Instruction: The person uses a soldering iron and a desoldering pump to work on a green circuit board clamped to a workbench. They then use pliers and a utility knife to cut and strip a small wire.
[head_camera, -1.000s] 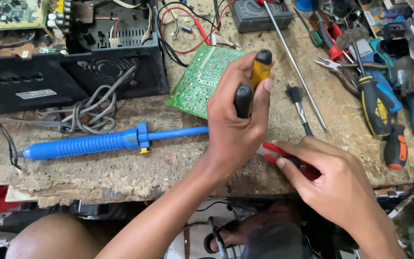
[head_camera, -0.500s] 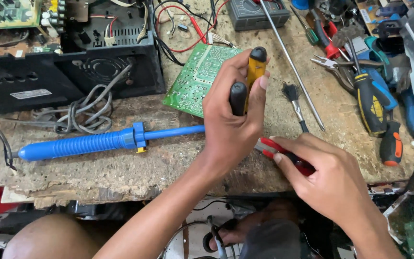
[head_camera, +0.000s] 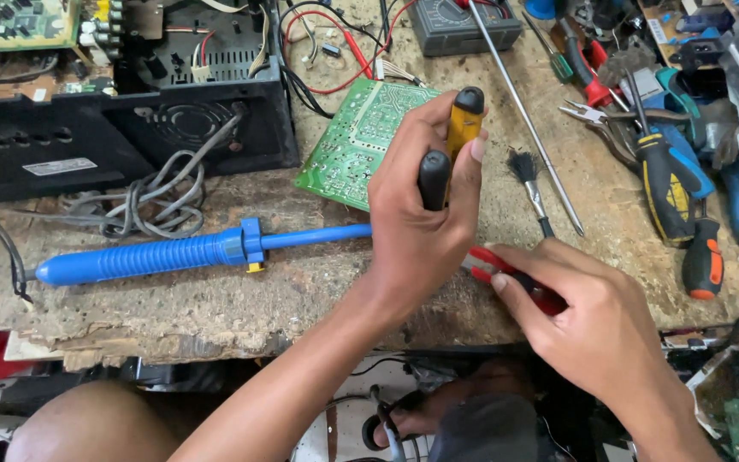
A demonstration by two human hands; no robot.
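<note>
My left hand (head_camera: 421,231) is wrapped around two tool handles, one black (head_camera: 434,178) and one yellow with a black cap (head_camera: 465,120), fingers pressed tight so they stand upright over the near edge of the green board (head_camera: 357,141). My right hand (head_camera: 596,321) pinches the red-handled cutters (head_camera: 493,263), which lie on the bench (head_camera: 301,291) just beside my left wrist; their tips are hidden under my left palm. To do this well, I judge I should hold the left grip steady, so neither handle slips, and guide the cutters by feel, with small moves. The blue soldering iron (head_camera: 156,257) lies close to my left, and the brush (head_camera: 528,175) sits just beyond my knuckles; I should not knock either.
</note>
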